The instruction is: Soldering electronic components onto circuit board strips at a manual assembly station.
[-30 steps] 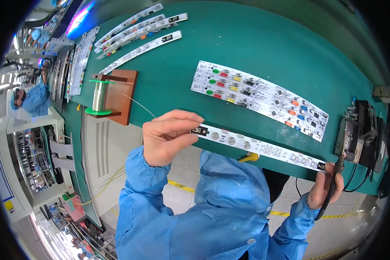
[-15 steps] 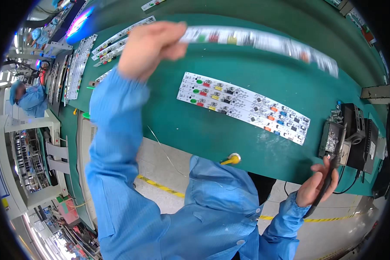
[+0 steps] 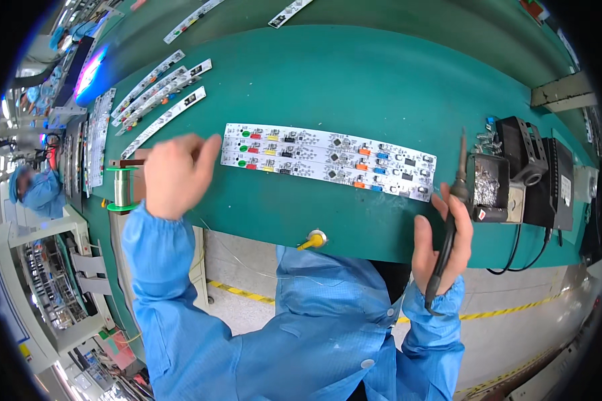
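My left hand [image 3: 174,174] hovers over the green mat's left part with its fingers loosely apart and nothing visible in it. It is just right of a solder wire spool [image 3: 122,190] on a brown block. My right hand [image 3: 441,247] grips a black soldering iron [image 3: 456,194] at the table's near edge, tip pointing up and away. A white circuit board panel [image 3: 328,160] with several coloured parts lies flat on the mat between the two hands.
Several narrow white board strips [image 3: 157,93] lie at the far left. An iron stand [image 3: 491,194] and a black power unit [image 3: 542,180] with cables sit at the right. A yellow knob [image 3: 312,239] sticks out of the table edge. A co-worker in blue [image 3: 37,190] is far left.
My left hand carried a long white strip from the near edge up to the far side, let it go, and has come back down beside the spool. The right hand lifted the iron slightly.
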A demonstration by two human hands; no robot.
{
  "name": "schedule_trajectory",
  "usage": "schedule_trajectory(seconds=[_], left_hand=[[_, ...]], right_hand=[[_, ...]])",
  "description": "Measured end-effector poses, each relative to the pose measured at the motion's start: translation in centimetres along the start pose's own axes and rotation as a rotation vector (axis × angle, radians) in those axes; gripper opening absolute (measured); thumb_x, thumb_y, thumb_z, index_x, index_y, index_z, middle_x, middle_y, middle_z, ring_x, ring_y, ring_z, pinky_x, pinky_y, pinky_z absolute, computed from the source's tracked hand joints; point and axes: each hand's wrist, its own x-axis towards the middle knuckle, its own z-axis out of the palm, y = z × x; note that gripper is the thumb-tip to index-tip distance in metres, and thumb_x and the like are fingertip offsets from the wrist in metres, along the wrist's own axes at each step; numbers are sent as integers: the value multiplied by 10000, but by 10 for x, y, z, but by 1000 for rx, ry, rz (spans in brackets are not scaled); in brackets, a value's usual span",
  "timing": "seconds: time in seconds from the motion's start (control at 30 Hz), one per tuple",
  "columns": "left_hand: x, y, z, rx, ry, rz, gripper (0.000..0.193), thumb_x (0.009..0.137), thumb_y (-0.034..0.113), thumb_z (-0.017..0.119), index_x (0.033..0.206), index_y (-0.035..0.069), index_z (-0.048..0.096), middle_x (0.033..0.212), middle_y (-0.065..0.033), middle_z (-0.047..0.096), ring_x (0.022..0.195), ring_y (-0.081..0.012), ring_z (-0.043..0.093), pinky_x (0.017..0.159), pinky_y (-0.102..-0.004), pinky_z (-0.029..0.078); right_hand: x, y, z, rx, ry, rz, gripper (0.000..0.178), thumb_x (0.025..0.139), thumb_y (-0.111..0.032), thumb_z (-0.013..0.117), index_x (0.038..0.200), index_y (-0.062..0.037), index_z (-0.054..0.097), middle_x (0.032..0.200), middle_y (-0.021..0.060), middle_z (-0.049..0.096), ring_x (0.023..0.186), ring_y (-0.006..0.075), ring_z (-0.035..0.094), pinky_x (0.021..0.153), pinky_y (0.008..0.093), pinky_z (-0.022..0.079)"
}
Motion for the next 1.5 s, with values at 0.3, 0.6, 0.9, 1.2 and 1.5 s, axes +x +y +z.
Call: schedule_trajectory(seconds=[0.3, 0.6, 0.9, 1.2, 1.5], left_hand=[[-42, -15, 32, -388, -90, -68, 245, 838, 198, 680, 725, -11, 619, 594, -128, 584, 508, -243, 572, 481, -349, 424], [-125, 33, 24, -789, -109, 587, 126, 702, 97, 723, 808, 82, 657, 764, -63, 641, 674, -227, 635, 597, -333, 510], [-190, 49, 141, -512, -327, 756, 233, 754, 73, 625, 981, 79, 678, 833, -57, 572, 648, -218, 574, 532, -339, 470], [-151, 113, 62, -1053, -212, 578, 139, 727, 48, 718, 846, 47, 647, 575, -23, 484, 426, -194, 498, 376, -326, 372], [-135, 110, 64, -1273, -88, 504, 158, 699, -1, 731, 817, 32, 631, 529, -43, 529, 392, -182, 506, 361, -308, 330]], right_hand=[[-29, -12, -3, -41, 57, 12, 528, 834, 98, 584, 1325, 34, 400, 1278, 256, 511, 1182, 376, 547, 914, 464, 515], [-55, -7, -16, -91, 163, 42, 550, 821, 46, 640, 1317, -18, 411, 1231, 262, 574, 1036, 322, 619, 921, 417, 476], [-63, -6, -23, -74, 142, 16, 524, 872, -43, 606, 1349, -19, 389, 1228, 281, 560, 1042, 321, 594, 947, 472, 440], [-63, -64, 1, 341, -274, -96, 598, 820, 50, 613, 1315, -189, 380, 1102, 325, 583, 727, 238, 625, 629, 348, 520], [-59, -65, 14, 405, -194, -30, 551, 818, 100, 609, 1258, -164, 409, 1054, 276, 612, 816, 201, 609, 639, 290, 498]])
